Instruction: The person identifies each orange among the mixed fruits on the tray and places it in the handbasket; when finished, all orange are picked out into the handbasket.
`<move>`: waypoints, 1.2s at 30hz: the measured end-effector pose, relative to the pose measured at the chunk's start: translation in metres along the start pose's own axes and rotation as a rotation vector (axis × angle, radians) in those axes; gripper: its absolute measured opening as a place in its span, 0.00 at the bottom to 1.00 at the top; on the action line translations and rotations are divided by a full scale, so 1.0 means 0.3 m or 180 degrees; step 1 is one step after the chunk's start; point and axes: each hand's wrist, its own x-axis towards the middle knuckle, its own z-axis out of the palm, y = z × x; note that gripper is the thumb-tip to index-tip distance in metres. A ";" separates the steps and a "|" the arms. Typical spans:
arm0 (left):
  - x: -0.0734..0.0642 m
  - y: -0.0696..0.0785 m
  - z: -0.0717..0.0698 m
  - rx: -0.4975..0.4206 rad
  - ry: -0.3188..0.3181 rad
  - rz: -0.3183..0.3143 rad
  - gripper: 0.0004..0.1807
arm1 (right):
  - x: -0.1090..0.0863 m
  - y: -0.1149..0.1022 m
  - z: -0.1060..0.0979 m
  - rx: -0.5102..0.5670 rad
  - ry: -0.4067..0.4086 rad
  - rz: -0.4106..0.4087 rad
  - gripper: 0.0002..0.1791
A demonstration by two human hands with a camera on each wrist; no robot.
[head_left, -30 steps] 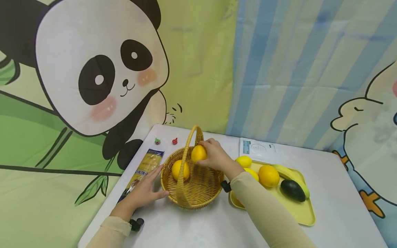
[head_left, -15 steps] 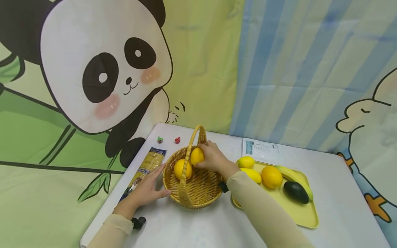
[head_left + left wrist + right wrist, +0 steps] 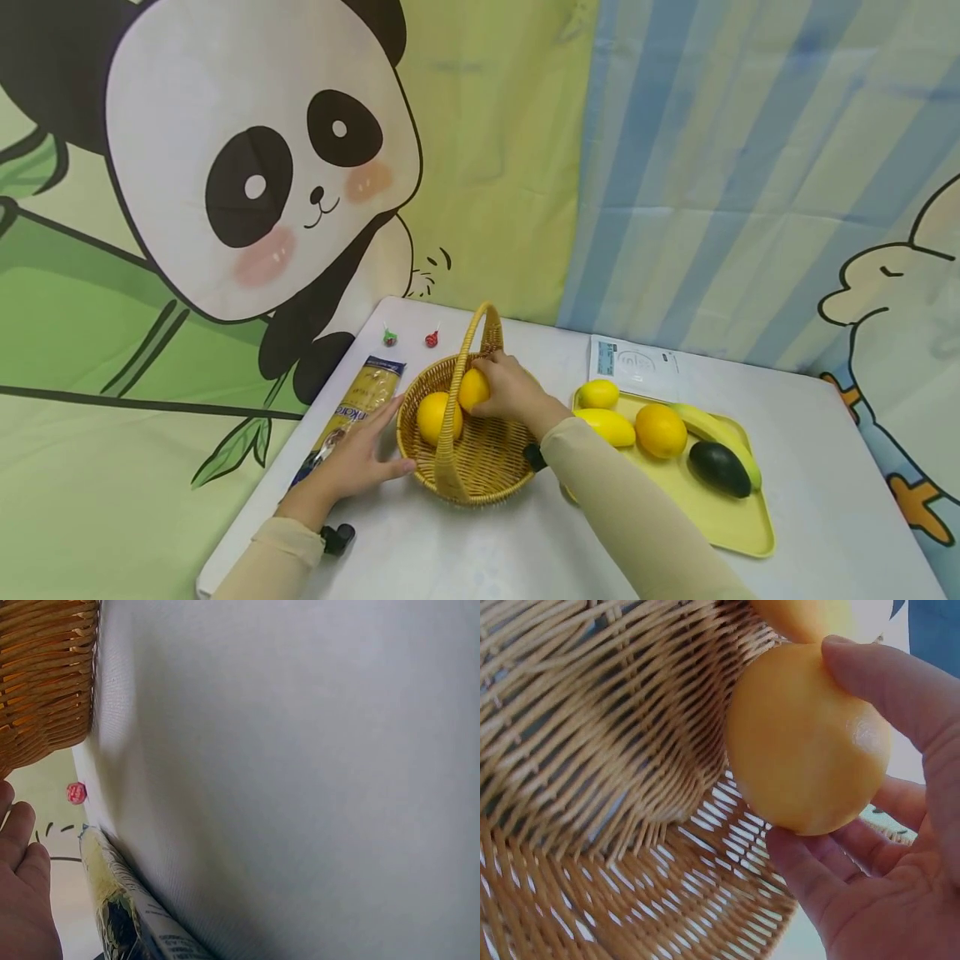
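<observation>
A round wicker basket (image 3: pixel 491 467) with an arched handle stands on the white table. Inside it, my right hand (image 3: pixel 513 390) grips an orange (image 3: pixel 472 390), thumb on one side and fingers on the other, as the right wrist view shows. A second orange (image 3: pixel 432 418) lies in the basket to the left, touching or very near the held one (image 3: pixel 806 742). My left hand (image 3: pixel 358 462) lies against the basket's left side with fingers extended and thumb apart. Part of that hand shows beside the woven wall (image 3: pixel 45 682) in the left wrist view.
Right of the basket, a yellow tray (image 3: pixel 738 529) bears a lemon (image 3: pixel 597 393), a mango-like yellow fruit (image 3: pixel 609 427), an orange (image 3: pixel 660 431), a banana (image 3: pixel 720 433) and a dark avocado-like fruit (image 3: pixel 720 469). A pasta packet (image 3: pixel 363 396), two lollipops (image 3: pixel 431 339) and a white packet (image 3: pixel 633 367) lie around.
My right hand has lowered the orange further into the basket, toward the other orange. My left hand stays at the basket's side. The head view has shifted slightly.
</observation>
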 end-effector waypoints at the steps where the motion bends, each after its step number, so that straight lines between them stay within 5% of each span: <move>1: 0.000 0.001 0.000 -0.0021 -0.0002 -0.0005 0.64 | 0.001 -0.001 0.004 -0.0019 -0.0014 -0.0010 0.48; 21: 0.001 0.003 -0.002 -0.0055 -0.0016 0.0017 0.64 | 0.018 -0.010 0.033 -0.0128 -0.0073 0.0005 0.48; 36: -0.002 0.004 0.001 0.0017 0.0018 0.0056 0.63 | -0.020 -0.028 -0.057 0.0031 0.0059 -0.0112 0.49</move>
